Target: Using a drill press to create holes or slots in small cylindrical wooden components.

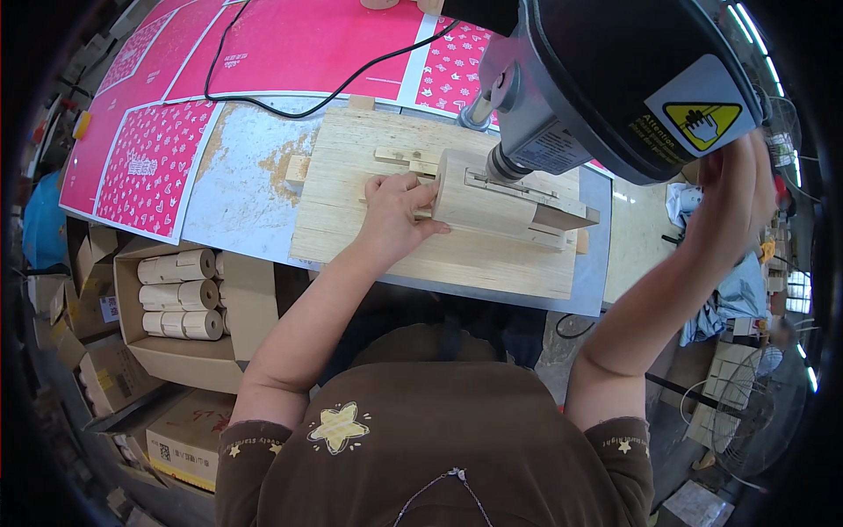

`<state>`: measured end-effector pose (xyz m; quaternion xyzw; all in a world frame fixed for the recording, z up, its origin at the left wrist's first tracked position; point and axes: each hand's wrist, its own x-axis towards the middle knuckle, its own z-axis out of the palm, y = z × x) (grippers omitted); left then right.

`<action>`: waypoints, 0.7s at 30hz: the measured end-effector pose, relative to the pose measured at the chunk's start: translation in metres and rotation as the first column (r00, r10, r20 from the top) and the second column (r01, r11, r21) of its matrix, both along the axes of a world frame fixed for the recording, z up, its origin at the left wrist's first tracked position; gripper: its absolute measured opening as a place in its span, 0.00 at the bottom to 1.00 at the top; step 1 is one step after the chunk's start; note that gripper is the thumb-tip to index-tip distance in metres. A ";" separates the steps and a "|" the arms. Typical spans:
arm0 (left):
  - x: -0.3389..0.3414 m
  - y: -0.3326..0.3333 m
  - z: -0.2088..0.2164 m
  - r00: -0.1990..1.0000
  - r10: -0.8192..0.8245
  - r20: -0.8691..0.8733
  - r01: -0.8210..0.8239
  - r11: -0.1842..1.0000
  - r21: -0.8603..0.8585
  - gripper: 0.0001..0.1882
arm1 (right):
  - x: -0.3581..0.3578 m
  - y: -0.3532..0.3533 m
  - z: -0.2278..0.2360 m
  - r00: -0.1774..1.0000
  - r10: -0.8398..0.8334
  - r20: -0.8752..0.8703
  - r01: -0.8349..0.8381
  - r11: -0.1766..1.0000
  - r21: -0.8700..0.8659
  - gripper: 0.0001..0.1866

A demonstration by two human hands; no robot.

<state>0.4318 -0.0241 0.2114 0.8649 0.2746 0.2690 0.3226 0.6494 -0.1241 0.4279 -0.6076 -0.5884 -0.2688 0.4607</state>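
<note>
A pale wooden cylinder [481, 207] lies on its side on a flat wooden board [351, 149], held among small wooden strips. Slots are cut along its top. At its left end, the thumb and fingers of my left hand [397, 215] close around the edge. Over the cylinder stands a drill press [606, 79] with a dark head, its chuck [503, 165] close above the slotted top. My right hand [742, 171] is raised at the right side of the drill head. Its fingers are mostly hidden behind the machine, and whatever they touch does not show.
Bright pink printed sheets [307, 53] cover the far table, with a black cable [351, 83] across them. Sawdust [263, 149] lies left of the board. A cardboard box [189, 360] at lower left holds several wooden cylinders. A wire fan [724, 413] stands at right.
</note>
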 end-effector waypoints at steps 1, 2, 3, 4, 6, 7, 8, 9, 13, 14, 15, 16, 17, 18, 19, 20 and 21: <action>-0.002 0.000 0.000 1.000 0.001 -0.003 -0.001 1.000 0.002 0.27 | -0.027 -0.019 0.001 0.949 -0.017 -0.314 -0.007 0.997 -0.077 0.10; -0.002 0.001 0.001 1.000 -0.001 -0.005 0.001 1.000 0.005 0.28 | -0.042 -0.032 -0.007 0.958 -0.053 -0.283 0.024 0.994 -0.103 0.10; -0.002 0.001 0.001 1.000 0.000 -0.001 0.000 1.000 0.002 0.28 | -0.051 -0.042 -0.022 0.964 -0.086 -0.250 0.055 0.990 -0.128 0.11; -0.007 0.000 0.001 0.999 0.027 0.021 -0.028 1.000 0.009 0.26 | -0.057 -0.045 -0.042 0.988 -0.084 -0.131 0.065 0.988 -0.143 0.11; 0.000 -0.001 0.002 0.998 0.022 0.054 -0.022 1.000 0.006 0.23 | -0.059 -0.057 -0.073 0.989 -0.001 -0.148 -0.021 0.989 -0.144 0.10; 0.001 -0.001 0.003 0.999 0.012 0.045 -0.012 1.000 0.006 0.24 | -0.057 -0.058 -0.093 0.980 0.064 -0.187 -0.082 0.993 -0.090 0.09; 0.001 -0.001 0.003 0.999 0.004 0.031 -0.004 1.000 0.007 0.24 | -0.056 -0.058 -0.113 0.984 0.024 -0.177 -0.047 0.991 -0.127 0.08; -0.001 -0.001 0.002 1.000 0.006 0.029 -0.007 1.000 0.005 0.24 | -0.055 -0.055 -0.129 0.986 -0.012 -0.163 -0.015 0.986 -0.164 0.08; 0.000 -0.001 -0.001 0.998 0.016 0.065 -0.018 0.999 0.037 0.24 | -0.041 -0.039 -0.154 0.989 0.101 -0.108 -0.108 0.993 -0.055 0.08; 0.001 -0.001 -0.001 0.997 0.016 0.074 -0.019 0.999 0.039 0.24 | -0.039 -0.042 -0.151 0.989 0.101 -0.107 -0.107 0.993 -0.054 0.08; 0.001 -0.001 -0.001 0.997 0.021 0.071 -0.024 0.999 0.042 0.24 | -0.038 -0.047 -0.145 0.991 0.107 -0.078 -0.114 0.990 -0.088 0.08; 0.001 -0.002 -0.001 0.998 0.026 0.056 -0.028 0.999 0.025 0.24 | -0.037 -0.049 -0.136 0.993 0.112 -0.048 -0.117 0.985 -0.123 0.07; 0.001 -0.002 -0.001 0.999 0.031 0.040 -0.031 0.999 0.007 0.24 | -0.034 -0.042 -0.121 0.982 0.131 0.138 -0.143 0.986 0.084 0.11; 0.000 -0.002 0.000 0.999 0.031 0.041 -0.031 0.999 0.007 0.24 | -0.027 -0.049 -0.098 0.961 0.276 0.018 -0.276 0.958 0.075 0.11; -0.002 -0.001 0.000 0.999 0.026 0.027 -0.027 0.999 0.021 0.25 | -0.030 -0.054 -0.080 0.995 -0.088 0.041 0.086 0.995 0.042 0.10; -0.003 -0.001 0.001 1.000 0.018 0.013 -0.018 0.999 0.033 0.26 | -0.047 -0.029 -0.040 0.965 -0.065 -0.253 0.096 0.989 0.112 0.12; -0.002 -0.001 0.003 1.000 0.005 0.015 -0.006 0.999 0.033 0.26 | -0.034 -0.014 -0.021 0.984 -0.097 -0.151 0.116 0.985 0.126 0.10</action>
